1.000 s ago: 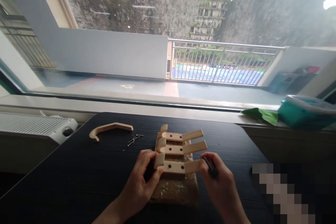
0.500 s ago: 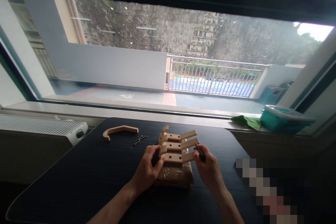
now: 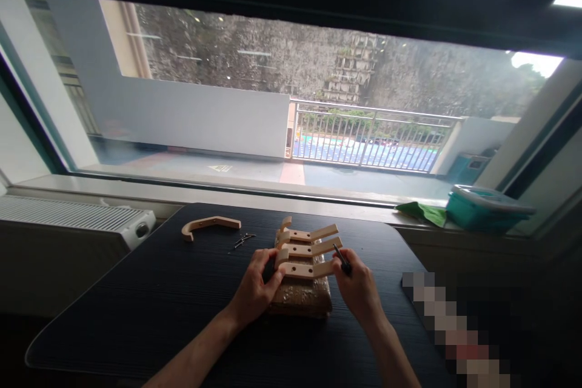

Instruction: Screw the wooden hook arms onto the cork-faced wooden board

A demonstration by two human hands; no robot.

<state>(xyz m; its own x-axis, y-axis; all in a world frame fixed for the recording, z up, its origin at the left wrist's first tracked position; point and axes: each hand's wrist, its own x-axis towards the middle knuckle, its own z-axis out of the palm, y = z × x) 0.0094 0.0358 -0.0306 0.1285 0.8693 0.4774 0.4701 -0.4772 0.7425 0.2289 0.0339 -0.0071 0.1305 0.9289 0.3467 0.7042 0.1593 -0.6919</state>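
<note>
Three pale wooden hooks lie side by side across a brown, shiny-topped block (image 3: pixel 304 298). The nearest wooden hook (image 3: pixel 297 271) has two dark holes in its flat middle. My left hand (image 3: pixel 257 282) is closed on the curled left end of this hook, thumb on top. Something dark shows between its thumb and fingers, which I cannot make out. By the hook's raised right end, my right hand (image 3: pixel 357 282) grips a small screwdriver (image 3: pixel 344 265) with a dark handle, its thin shaft pointing up and left. The middle hook (image 3: pixel 297 250) and the far hook (image 3: pixel 297 235) lie behind.
Another wooden hook (image 3: pixel 213 222) lies on the dark table (image 3: pixel 150 303) at the back left, near several screws (image 3: pixel 244 241). A teal box (image 3: pixel 486 209) and a green cloth (image 3: pixel 422 213) rest on the windowsill. A white radiator (image 3: pixel 77 218) stands at left.
The camera view has shifted slightly. Both hands keep their grips, and the screwdriver stays near the raised ends of the hooks with a slightly different tilt.
</note>
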